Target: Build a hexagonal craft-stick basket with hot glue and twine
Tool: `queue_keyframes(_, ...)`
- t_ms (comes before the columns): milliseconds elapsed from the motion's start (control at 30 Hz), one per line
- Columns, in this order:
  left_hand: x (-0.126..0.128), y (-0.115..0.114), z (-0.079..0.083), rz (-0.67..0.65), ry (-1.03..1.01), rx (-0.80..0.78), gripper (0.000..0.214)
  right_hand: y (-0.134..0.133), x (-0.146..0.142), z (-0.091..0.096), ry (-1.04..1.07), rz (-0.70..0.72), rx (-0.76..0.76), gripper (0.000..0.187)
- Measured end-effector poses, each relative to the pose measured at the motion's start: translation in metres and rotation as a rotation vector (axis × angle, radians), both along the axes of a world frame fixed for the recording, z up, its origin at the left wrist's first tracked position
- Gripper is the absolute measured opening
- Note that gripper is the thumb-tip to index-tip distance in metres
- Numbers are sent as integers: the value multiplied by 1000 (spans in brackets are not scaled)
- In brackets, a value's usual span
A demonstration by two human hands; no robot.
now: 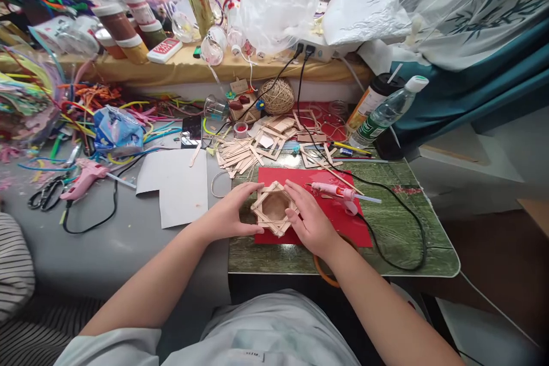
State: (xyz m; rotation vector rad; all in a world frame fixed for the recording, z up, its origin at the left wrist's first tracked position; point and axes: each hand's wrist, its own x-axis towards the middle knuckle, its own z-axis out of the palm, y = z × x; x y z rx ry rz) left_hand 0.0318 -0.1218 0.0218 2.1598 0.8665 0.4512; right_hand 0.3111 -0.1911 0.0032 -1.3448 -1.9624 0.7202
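Observation:
A hexagonal frame built of wooden craft sticks (274, 206) rests on a red sheet (334, 206) on the small green table (403, 223). My left hand (229, 213) clasps the frame's left side, fingers curled around it. From the right, my right hand (309, 220) presses against the frame with thumb and fingers closed on its edge. A pink glue gun (338, 190) lies on the red sheet just right of my right hand, its black cord looping over the table.
Loose craft sticks and stick squares (253, 148) pile behind the red sheet, beside a twine ball (277, 96) and a water bottle (388, 111). On the grey table to the left lie a second glue gun (86, 176), scissors (45, 193), grey paper (178, 183) and pipe cleaners.

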Motion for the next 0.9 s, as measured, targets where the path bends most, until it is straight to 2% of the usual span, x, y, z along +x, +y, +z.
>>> queue_keyframes(167, 3, -1, -2, 0, -33, 60, 93, -1, 0, -2, -61, 21, 74, 59)
queue_keyframes(433, 5, -1, -5, 11, -54, 132, 94, 0, -1, -3, -73, 17, 101, 60)
queue_keyframes(633, 2, -2, -15, -28, -38, 123, 118, 0, -1, -5, -43, 10, 116, 59)
queue_keyframes(900, 7, -6, -19, 27, -11, 115, 117, -2, 0, -6, -5, 1, 114, 58)
